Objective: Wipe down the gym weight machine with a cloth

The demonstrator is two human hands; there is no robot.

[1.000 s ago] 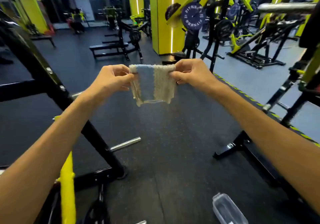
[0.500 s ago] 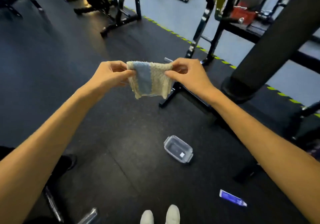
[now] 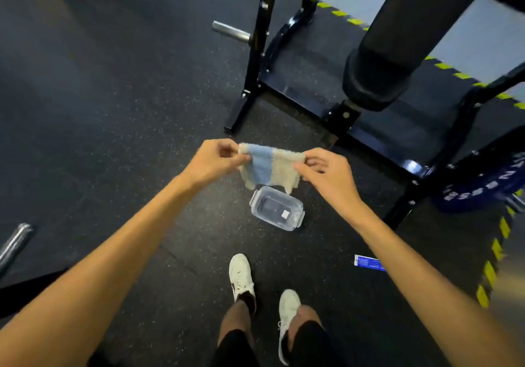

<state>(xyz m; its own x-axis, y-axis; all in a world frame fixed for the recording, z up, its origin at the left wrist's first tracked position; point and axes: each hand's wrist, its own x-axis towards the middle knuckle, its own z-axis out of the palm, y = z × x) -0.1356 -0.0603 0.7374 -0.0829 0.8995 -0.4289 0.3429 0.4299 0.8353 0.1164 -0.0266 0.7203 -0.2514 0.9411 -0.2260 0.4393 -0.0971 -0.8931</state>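
A small cream cloth with a blue stripe hangs stretched between both hands in front of me. My left hand pinches its left top corner and my right hand pinches its right top corner. The black weight machine frame stands just beyond the cloth, with a thick black padded roller slanting down from the upper right. Neither hand touches the machine.
A clear plastic container lies on the black rubber floor right under the cloth. A blue tube lies at the right, a blue weight plate further right. Chrome pegs jut out. My white shoes are below.
The view has tilted down from the gym hall to the floor at my feet. Both hands kept their pinch on the cloth, which now hangs above the container.
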